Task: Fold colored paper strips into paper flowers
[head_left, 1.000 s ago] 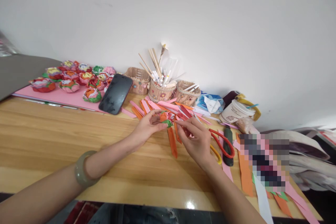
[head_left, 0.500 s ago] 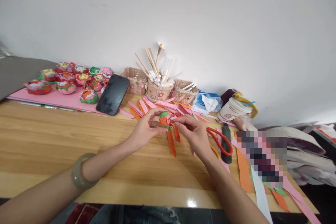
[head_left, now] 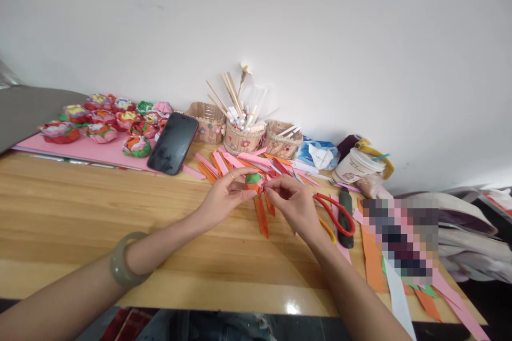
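Note:
Between my hands is a small paper flower (head_left: 253, 181) with green, orange and pink petals. My left hand (head_left: 224, 194) is closed around its left side, thumb below and fingers above. The fingertips of my right hand (head_left: 294, 197) pinch the flower's right edge, and their exact hold is partly hidden. Just behind and below lie folded strips of orange paper (head_left: 261, 218) and pink paper (head_left: 250, 160). Scissors with red handles (head_left: 338, 213) rest beside my right wrist.
Finished paper flowers (head_left: 100, 132) sit on pink sheets at the left, with a phone (head_left: 173, 144) leaning there. Woven baskets (head_left: 244, 138) hold sticks and pens. A paper cup (head_left: 352, 166), a dark green-handled tool (head_left: 345, 218) and loose paper strips (head_left: 372, 256) occupy the right.
The flower has turned a little, so more of its green petal faces up. Fingers of both hands have shifted slightly around it.

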`<state>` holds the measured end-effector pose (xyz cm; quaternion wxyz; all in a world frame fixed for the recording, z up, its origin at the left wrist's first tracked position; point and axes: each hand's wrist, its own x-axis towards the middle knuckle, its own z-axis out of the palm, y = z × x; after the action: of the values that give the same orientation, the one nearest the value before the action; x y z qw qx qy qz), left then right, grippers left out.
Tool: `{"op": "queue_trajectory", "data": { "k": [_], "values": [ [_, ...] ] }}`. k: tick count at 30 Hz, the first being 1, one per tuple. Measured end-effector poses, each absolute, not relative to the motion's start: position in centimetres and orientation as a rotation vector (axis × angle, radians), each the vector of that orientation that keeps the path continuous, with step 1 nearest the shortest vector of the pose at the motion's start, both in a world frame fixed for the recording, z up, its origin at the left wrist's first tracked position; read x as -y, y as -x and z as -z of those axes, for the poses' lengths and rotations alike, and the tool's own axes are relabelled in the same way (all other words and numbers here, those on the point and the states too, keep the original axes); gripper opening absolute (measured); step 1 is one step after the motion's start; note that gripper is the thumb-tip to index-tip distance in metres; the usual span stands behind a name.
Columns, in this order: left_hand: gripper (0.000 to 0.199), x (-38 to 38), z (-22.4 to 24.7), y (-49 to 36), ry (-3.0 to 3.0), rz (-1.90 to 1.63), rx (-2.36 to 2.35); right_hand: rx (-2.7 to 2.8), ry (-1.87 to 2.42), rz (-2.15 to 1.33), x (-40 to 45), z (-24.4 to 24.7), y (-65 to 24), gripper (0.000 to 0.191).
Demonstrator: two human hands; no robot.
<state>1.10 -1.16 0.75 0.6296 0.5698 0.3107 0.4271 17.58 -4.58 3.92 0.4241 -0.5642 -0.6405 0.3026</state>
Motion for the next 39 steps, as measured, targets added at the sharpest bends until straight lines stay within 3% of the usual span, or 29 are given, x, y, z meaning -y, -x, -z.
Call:
{"op": "queue_trajectory", "data": {
  "k": [12, 16, 19, 25, 39],
  "values": [
    [0.036, 1.1, -0.3, -1.1, -1.327, -1.051, -0.718, 1.757, 1.434, -0.440, 4.8, -3.7, -17.4, 0.015],
    [0.037, 1.1, -0.3, -1.2, -1.305, -1.069, -0.711, 1.596, 1.416, -0.873, 4.7, -4.3, -17.7, 0.014],
    [0.037, 1.2, -0.4, -1.1, -1.284, -1.062, -0.706, 1.463, 1.335, -1.170, 4.5, -4.7, -18.1, 0.024],
    [0.040, 1.2, -0.7, -1.1, -1.235, -1.028, -0.681, 1.351, 1.246, -1.346, 4.3, -4.4, -18.7, 0.021],
    [0.040, 0.9, -0.2, -1.1, -1.259, -1.031, -0.687, 1.733, 1.315, -0.970, 4.4, -4.5, -18.3, 0.022]
  ]
}}
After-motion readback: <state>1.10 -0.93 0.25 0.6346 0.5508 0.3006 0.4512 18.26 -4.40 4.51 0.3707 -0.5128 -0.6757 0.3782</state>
